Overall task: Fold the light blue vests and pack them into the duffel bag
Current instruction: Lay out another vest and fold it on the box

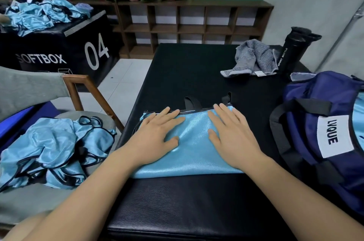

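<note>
A folded light blue vest (194,148) with black trim lies on the black mat (187,75) in front of me. My left hand (157,136) lies flat on its left half, fingers straight. My right hand (232,134) presses flat on its right half. A navy duffel bag (307,134) with a white LVQUE label stands at the right, open at the top, with light blue fabric showing inside at the frame's edge. A heap of unfolded light blue vests (53,152) rests on a chair seat to my left.
More light blue vests (37,14) are piled on a black SOFTBOX cube (59,51) at the far left. A grey towel (252,59) and a black sport bottle (291,51) sit at the mat's far right. A wooden shelf with potted plants (189,22) lines the back wall.
</note>
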`<state>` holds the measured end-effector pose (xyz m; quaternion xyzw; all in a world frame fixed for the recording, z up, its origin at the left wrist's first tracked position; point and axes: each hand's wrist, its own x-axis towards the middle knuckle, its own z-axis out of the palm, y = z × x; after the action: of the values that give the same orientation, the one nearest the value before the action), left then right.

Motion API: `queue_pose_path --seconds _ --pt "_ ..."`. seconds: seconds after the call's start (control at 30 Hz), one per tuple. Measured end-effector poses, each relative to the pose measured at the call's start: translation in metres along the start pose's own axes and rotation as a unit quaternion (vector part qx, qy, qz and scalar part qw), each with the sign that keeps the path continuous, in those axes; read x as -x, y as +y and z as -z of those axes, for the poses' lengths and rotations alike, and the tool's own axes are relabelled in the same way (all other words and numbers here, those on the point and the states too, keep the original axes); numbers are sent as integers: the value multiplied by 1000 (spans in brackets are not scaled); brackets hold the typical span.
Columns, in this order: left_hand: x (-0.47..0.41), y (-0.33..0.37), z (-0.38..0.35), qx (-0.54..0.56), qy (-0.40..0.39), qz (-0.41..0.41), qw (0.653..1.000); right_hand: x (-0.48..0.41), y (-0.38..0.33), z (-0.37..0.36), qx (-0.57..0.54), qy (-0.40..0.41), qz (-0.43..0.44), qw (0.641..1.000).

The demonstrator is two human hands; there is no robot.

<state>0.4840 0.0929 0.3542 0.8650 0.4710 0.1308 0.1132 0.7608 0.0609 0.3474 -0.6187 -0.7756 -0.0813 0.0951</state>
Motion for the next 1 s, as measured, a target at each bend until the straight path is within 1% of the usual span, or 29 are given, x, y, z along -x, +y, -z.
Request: queue_pose_path --seconds 0.13,0.23,0.3,0.37,0.43,0.5,0.57,0.67,0.73,0.83,0.9,1.0 --pt "-2 -3 1 -15 -22 21 999 -1 0 -2 -26 -38 -18 999" --pt "-2 -4 2 8 -19 19 1000 -2 0 2 -58 -52 -19 997" --pt "0 -5 6 51 -5 16 999 -3 2 3 -71 -14 -14 997" --pt "2 -6 14 94 29 18 995 -3 3 10 -80 61 -14 995" --pt "4 -9 22 104 81 16 991 -1 -1 19 -96 133 0 986" --pt "5 -16 29 93 125 29 987 2 -15 27 -114 164 30 979" --pt "4 -26 33 88 150 61 983 8 -40 32 -132 156 61 977" --pt "1 -41 38 82 153 130 976 17 -82 34 -160 108 110 975" --pt "-1 -49 41 84 135 168 973 22 -107 35 -169 66 145 973" --pt "-2 -56 44 79 104 205 970 26 -136 35 -147 9 184 972" --pt "-4 -59 45 79 82 223 968 25 -149 33 -125 -7 195 973" --pt "-6 -59 48 88 54 239 966 22 -160 32 -101 3 195 976"
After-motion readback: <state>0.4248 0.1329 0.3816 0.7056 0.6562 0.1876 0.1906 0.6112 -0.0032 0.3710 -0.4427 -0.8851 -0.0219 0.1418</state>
